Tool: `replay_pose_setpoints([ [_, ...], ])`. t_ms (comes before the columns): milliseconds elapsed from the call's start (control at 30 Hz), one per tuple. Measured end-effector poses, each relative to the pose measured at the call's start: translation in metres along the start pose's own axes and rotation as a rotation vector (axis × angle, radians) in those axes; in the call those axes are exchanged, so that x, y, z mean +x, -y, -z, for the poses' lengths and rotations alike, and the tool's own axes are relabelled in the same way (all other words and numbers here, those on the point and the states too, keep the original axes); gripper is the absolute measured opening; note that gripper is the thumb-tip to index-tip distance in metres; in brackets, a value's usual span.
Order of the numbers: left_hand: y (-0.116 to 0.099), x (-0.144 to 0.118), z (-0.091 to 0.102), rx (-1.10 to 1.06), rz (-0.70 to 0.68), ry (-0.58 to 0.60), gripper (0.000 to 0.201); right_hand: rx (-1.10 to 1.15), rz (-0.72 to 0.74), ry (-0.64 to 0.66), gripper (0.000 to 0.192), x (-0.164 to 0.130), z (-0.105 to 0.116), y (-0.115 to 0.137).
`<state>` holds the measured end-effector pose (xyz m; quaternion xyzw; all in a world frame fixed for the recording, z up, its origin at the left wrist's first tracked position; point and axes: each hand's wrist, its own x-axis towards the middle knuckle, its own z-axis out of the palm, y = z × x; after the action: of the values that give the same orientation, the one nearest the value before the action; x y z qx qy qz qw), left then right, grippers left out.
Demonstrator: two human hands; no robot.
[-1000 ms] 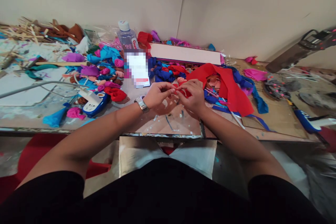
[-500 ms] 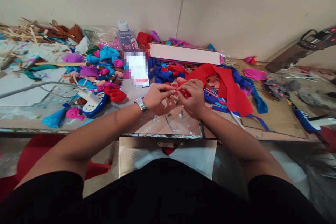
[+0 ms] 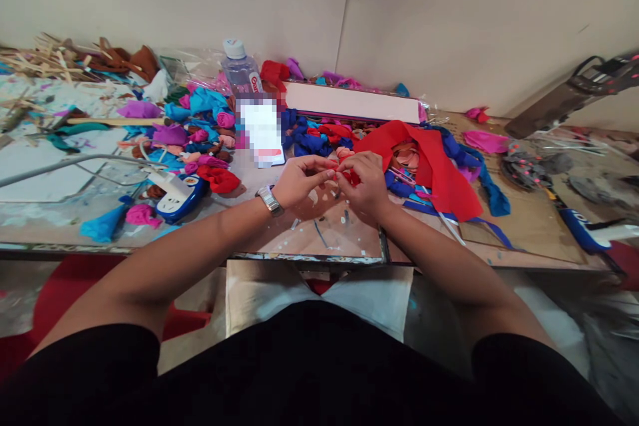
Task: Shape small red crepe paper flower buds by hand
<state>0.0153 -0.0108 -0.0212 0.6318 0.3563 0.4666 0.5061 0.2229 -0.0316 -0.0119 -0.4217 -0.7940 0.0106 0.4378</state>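
Observation:
My left hand (image 3: 301, 181), with a metal watch (image 3: 270, 200) on its wrist, pinches at the left edge of a small piece of red crepe paper (image 3: 352, 177). From the other side my right hand (image 3: 368, 181) grips the same piece, its fingers bent and nearly meeting the left fingertips. Much of the piece is hidden by the fingers. Just right of my right hand lies a broad red crepe paper strip (image 3: 452, 180), curved over a heap of coloured pieces. A phone (image 3: 260, 130) with a lit, blurred screen rests behind my left hand.
Rolled paper flowers (image 3: 219, 180) in several colours crowd the left side. Near them are a blue-and-white power strip (image 3: 180, 200) and a cable. A water bottle (image 3: 241, 70) stands at the back beside a long pale board (image 3: 349, 101). Brown cardboard (image 3: 534, 229) covers the right side.
Both hands stay in nearly the same place, with only a slight shift of the fingers around the red piece. Everything else looks unmoved.

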Motion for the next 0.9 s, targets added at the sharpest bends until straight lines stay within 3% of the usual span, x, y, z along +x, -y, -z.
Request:
replay_pose_setpoints([
  [167,-0.0021,0.0,0.0,0.027,-0.034,0.053,0.052,0.044,0.036,-0.002,0.016,-0.0006,-0.0031,-0.0043],
  [433,-0.0042,0.0016,0.0009,0.055,-0.031,0.066,0.057,0.061,-0.058,-0.024,0.024,-0.0014,-0.0028,-0.0054],
  [767,0.0015,0.0015,0.0034,0.11,-0.123,0.057,0.043,0.092,-0.108,-0.044,0.033,-0.0013,-0.0017,-0.0035],
  [900,0.0024,0.0016,0.0047,0.093,-0.131,0.077,0.043,0.128,-0.063,-0.047,0.035,0.0001,-0.0005,-0.0047],
])
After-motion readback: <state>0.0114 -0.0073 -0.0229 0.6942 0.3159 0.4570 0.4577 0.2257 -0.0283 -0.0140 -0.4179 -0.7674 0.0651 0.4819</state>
